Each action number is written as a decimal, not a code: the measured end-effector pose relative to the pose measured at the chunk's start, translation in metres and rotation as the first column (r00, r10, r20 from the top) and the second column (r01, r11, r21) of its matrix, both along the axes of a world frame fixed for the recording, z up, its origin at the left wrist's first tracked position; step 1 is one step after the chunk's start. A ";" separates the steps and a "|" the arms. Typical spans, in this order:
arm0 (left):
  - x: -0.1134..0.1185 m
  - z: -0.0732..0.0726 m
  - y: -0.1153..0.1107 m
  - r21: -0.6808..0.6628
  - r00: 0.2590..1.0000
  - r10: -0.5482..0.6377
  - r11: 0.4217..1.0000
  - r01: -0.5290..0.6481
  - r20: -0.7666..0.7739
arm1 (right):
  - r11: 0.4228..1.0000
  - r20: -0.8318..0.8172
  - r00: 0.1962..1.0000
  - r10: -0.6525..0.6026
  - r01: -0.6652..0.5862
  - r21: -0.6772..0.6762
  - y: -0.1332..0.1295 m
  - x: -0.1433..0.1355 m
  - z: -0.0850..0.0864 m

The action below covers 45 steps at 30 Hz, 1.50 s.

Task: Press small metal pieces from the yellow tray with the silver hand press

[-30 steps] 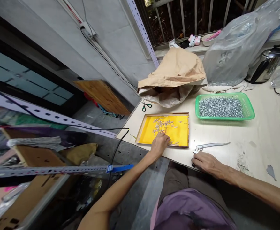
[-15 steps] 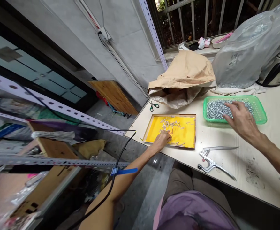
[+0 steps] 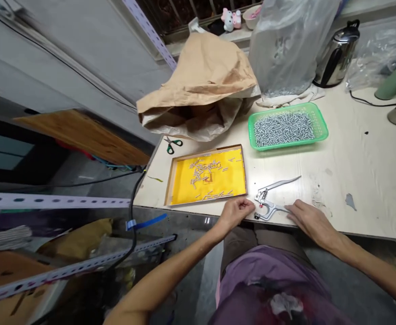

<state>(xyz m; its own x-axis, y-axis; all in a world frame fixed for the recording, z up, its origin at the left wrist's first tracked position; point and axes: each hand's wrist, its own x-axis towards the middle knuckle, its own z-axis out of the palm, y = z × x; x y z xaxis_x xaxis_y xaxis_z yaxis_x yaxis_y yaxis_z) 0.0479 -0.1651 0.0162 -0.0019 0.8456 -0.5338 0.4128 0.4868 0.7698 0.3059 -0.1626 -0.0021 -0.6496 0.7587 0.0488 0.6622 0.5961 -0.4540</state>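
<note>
– Changed what on the tabletop (image 3: pixel 356 167)?
– Pulled left hand (image 3: pixel 235 213) from the yellow tray (image 3: pixel 230 180), right hand (image 3: pixel 311 222) from above the green basket (image 3: pixel 321 130); probably turned to the pliers (image 3: pixel 273 208) between both
– Pointing where?
– Facing the left hand, lying lengthwise from hand to hand; touching with the right, cannot tell whether gripping; pinching with the left, cannot tell what

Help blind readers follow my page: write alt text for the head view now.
A bare right hand touches one handle of silver pliers on a table; the left hand, fingers bent, is near their head. Behind are a yellow-lined tray and green basket of small metal pieces.
</note>
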 end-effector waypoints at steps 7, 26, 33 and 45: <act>0.018 -0.022 0.000 -0.132 0.998 0.057 0.990 -0.051 0.035 | 0.999 0.051 0.998 -0.036 0.035 0.019 -0.007 -0.004 -0.006; 0.015 -0.021 0.007 -0.286 0.991 -0.119 0.954 0.095 -0.068 | 0.994 0.174 0.984 -0.021 0.002 0.110 0.038 0.002 -0.005; 0.015 -0.020 0.008 -0.298 0.985 -0.141 0.949 0.104 -0.104 | 0.992 0.263 0.965 -0.008 -0.025 0.123 0.044 -0.009 -0.001; 0.051 -0.023 0.011 0.398 0.612 -0.438 0.487 0.777 -0.659 | 0.993 0.214 0.977 -0.012 -0.014 0.120 0.032 -0.009 -0.004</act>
<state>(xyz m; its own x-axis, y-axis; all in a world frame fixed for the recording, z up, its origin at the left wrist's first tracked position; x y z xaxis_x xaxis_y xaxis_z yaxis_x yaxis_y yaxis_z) 0.0993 -0.1543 -0.0070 0.5777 0.8162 -0.0028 0.7441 -0.5252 0.4129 0.2967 -0.1309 -0.0066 -0.6557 0.7550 -0.0005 0.7355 0.6386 -0.2263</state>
